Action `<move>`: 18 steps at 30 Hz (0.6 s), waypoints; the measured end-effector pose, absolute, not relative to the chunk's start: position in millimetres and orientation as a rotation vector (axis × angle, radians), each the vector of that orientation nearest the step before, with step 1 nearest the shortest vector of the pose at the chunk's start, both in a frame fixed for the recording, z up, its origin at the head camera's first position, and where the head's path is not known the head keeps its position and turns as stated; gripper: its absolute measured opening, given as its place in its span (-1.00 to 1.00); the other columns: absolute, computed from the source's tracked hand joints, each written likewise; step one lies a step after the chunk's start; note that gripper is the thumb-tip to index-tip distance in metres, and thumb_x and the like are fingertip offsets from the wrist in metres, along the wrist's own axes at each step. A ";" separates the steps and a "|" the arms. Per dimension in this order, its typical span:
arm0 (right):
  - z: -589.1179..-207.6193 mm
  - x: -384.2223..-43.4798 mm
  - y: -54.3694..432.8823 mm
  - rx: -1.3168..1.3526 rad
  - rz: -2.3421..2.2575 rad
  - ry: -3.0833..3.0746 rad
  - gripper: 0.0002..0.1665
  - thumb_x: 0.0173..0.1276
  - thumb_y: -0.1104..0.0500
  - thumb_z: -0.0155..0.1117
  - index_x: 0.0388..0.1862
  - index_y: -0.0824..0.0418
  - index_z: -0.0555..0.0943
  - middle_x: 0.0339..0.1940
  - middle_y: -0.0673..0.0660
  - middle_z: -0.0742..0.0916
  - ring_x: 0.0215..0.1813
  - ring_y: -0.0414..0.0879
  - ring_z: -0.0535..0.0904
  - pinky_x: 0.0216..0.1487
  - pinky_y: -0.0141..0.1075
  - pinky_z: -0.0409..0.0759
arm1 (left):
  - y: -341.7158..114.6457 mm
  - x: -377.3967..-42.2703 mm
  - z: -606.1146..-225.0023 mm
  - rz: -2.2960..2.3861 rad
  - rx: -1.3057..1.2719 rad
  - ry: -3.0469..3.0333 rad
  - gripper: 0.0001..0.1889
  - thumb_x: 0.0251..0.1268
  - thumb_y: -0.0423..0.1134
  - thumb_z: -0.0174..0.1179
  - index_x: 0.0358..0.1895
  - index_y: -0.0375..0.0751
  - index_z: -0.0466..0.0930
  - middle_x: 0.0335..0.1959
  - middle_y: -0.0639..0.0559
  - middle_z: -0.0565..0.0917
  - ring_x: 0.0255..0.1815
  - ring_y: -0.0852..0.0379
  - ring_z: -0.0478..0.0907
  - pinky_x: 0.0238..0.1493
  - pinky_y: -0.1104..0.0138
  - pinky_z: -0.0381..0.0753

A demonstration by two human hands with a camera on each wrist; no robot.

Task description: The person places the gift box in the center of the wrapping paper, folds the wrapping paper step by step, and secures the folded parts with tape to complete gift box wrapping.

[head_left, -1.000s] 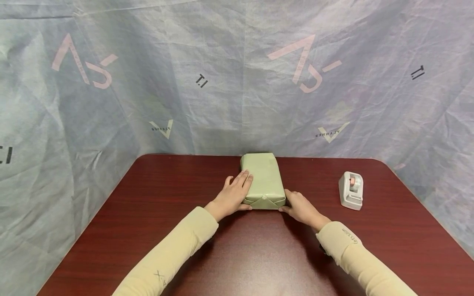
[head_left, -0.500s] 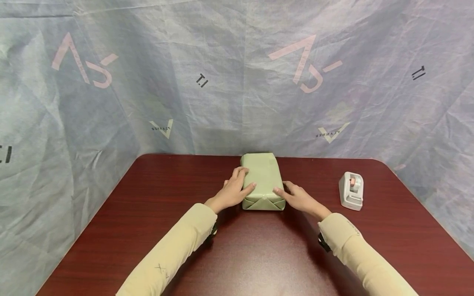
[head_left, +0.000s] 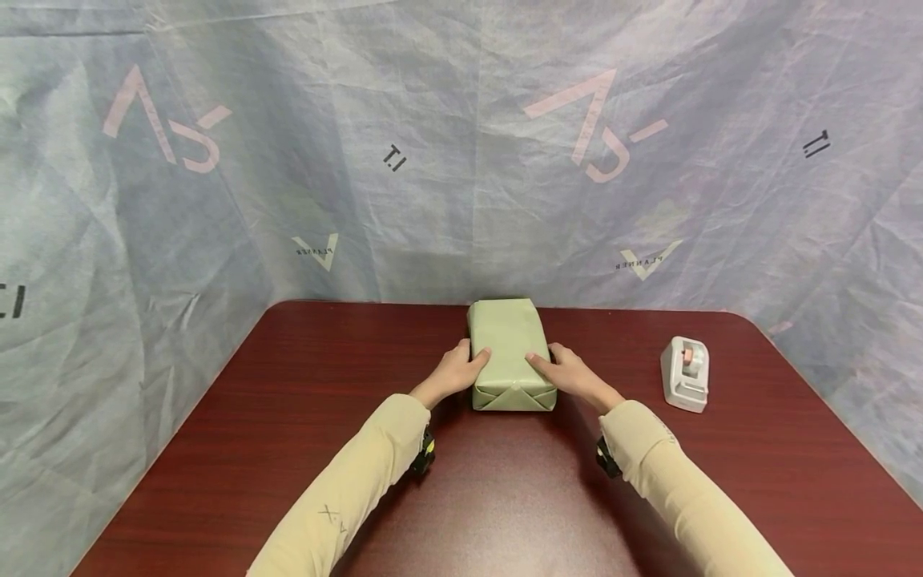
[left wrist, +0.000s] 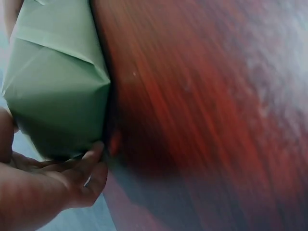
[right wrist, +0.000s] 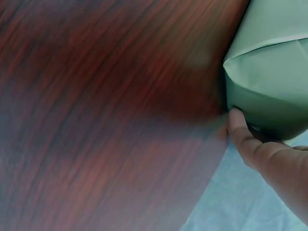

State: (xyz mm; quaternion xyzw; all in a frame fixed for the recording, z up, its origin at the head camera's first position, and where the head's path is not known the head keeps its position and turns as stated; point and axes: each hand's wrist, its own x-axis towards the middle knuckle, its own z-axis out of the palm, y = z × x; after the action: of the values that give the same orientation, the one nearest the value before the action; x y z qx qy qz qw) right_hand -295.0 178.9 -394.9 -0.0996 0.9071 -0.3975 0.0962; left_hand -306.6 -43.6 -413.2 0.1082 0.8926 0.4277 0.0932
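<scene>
A box wrapped in pale green paper lies at the back middle of the table, its folded end facing me. From its left side my left hand grips it, thumb over the top edge and fingers down the side. My right hand holds the opposite side in the same way. In the left wrist view, fingertips of the left hand reach the lower edge of the wrapped box. The right wrist view has a finger of the right hand against the wrapped box.
A white tape dispenser stands on the right part of the dark red table. A grey printed cloth hangs behind the table's far edge and along both sides.
Both hands have shifted from the near corners of the wrapped box to farther along its sides, and the thumbs have come up onto its top. The box stays nearly in place.
</scene>
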 end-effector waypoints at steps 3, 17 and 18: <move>-394.5 -294.6 177.6 -0.266 -1.213 2.695 -0.31 0.40 -0.08 -0.02 0.20 0.49 0.26 -0.02 0.35 0.54 -0.06 0.04 0.50 -0.08 -0.19 0.45 | -42.3 -305.2 -411.1 1.302 0.342 2.661 -0.31 0.39 0.07 -0.16 0.38 -0.37 -0.03 0.30 -0.30 0.26 0.29 -0.14 0.28 0.19 0.07 0.34; -391.5 -271.5 177.9 -0.377 -1.657 2.691 -0.03 0.16 0.23 0.31 0.39 0.34 -0.06 0.25 0.37 0.34 0.22 0.20 0.36 0.12 -0.01 0.40 | -45.3 -285.3 -400.0 1.582 0.499 2.701 -0.18 0.18 -0.07 0.19 0.41 -0.17 -0.09 0.40 -0.16 0.08 0.30 -0.21 0.25 0.15 0.01 0.39; -391.6 -269.6 178.3 -0.408 -1.664 2.705 0.00 0.14 0.26 0.33 0.39 0.35 -0.07 0.26 0.38 0.32 0.23 0.21 0.34 0.14 0.01 0.38 | -45.3 -283.7 -399.2 1.588 0.513 2.712 -0.15 0.16 -0.08 0.22 0.41 -0.16 -0.10 0.40 -0.14 0.08 0.29 -0.20 0.26 0.15 0.02 0.39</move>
State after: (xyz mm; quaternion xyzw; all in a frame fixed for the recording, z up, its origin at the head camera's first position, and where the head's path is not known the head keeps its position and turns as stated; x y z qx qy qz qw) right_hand -269.6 178.3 -391.6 -0.1274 0.8444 -0.5194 -0.0304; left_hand -283.7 -45.3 -399.2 0.1610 0.8515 0.4986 -0.0212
